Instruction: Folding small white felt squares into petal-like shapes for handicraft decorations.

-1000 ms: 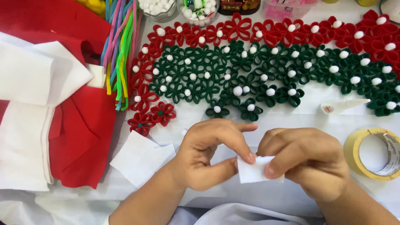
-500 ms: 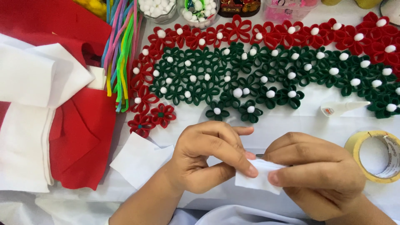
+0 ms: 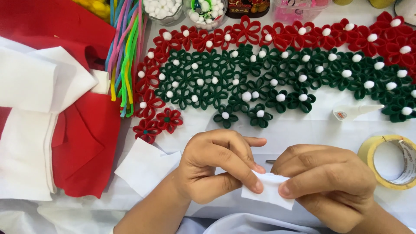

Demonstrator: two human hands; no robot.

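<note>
Both hands pinch one small white felt piece (image 3: 269,193) low in the middle of the view. My left hand (image 3: 216,167) grips its left edge between thumb and forefinger. My right hand (image 3: 327,182) holds its right edge with the thumb on top. The piece is partly hidden by my fingers. Just beyond my hands lies a wide mat of green felt flowers (image 3: 268,80) with white pom-pom centres, bordered by red felt flowers (image 3: 242,32).
A white felt square (image 3: 145,167) lies left of my left wrist. Red felt sheets (image 3: 86,143) and white felt sheets (image 3: 26,82) are stacked at left, beside coloured pipe cleaners (image 3: 125,56). A glue tube (image 3: 355,112) and tape roll (image 3: 392,162) sit at right. Jars of pom-poms (image 3: 162,8) stand at the back.
My hands have drawn closer together over the white piece and shifted slightly lower; more of the piece is now covered by my fingers.
</note>
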